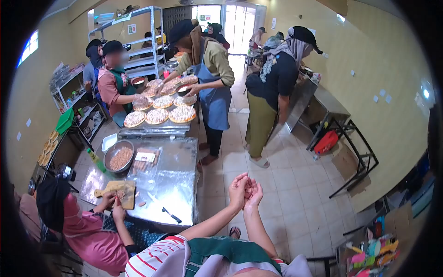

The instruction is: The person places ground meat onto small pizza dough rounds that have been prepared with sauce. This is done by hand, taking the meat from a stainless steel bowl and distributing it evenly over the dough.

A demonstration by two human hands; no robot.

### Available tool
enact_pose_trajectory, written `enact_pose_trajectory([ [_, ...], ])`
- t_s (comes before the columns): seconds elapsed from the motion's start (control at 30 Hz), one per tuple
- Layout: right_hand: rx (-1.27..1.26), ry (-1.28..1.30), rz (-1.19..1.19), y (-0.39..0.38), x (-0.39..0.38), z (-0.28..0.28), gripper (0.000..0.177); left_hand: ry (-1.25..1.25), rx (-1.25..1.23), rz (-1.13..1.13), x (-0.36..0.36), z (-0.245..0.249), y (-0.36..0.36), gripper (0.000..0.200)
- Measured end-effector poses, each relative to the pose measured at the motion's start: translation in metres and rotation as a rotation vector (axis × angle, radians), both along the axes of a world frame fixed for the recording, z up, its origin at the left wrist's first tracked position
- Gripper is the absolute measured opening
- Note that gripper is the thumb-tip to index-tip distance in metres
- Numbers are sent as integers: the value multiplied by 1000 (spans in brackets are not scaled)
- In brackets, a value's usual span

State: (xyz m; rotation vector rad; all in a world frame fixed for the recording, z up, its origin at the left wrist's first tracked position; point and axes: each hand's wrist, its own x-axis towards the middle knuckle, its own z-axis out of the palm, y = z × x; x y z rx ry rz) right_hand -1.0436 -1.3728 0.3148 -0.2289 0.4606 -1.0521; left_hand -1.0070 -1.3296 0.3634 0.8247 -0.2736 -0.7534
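Note:
Out in front of my body, over the tiled floor, my left hand (237, 190) and my right hand (253, 196) are cupped against each other. The fingers of both are curled inward and pressed together. Pinkish shapes show in the hollow between the palms; I cannot tell whether they are small pieces of food or my own fingers. Nearest to my hands is the metal-topped table (184, 152) on the left. On it lies a knife (171, 214) with a black handle, close to its front edge.
A co-worker in pink (92, 235) cuts on a wooden board (128, 188). Beside it stand a metal bowl (119, 156) of chopped pieces and a sausage packet (145, 159). Several topped pizzas (160, 116) cover the farther table, where people work. A black metal frame (355, 152) stands right.

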Motion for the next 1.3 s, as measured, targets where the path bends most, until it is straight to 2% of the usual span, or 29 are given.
enact_pose_trajectory([
  [0.1, 34, 10, 34, -62, 7, 1, 38, -2, 19, -34, 13, 3, -61, 22],
  [0.2, 59, 23, 74, -122, 26, 7, 37, 2, -1, 43, 29, 8, -121, 22],
  [0.33, 102, 17, 143, -162, 58, 6, 37, 30, 25, 142, 56, 22, -157, 20],
  [0.47, 157, -2, 212, -200, 85, -1, 39, -6, 44, 220, 82, 10, -201, 19],
  [0.67, 209, 23, 212, -278, 134, -24, 39, 48, 40, 219, 134, -11, -278, 19],
  [0.83, 150, -4, 249, -369, 192, -34, 36, 25, -9, 203, 193, -23, -370, 20],
  [1.0, 74, -44, 270, -469, 261, -19, 33, 11, -38, 210, 260, 3, -461, 20],
  [1.17, 210, 52, 215, -538, 299, 4, 33, -97, 47, 149, 302, 11, -538, 19],
  [1.3, 212, 11, 208, -622, 329, -33, 33, -175, 91, 156, 331, 5, -615, 18],
])
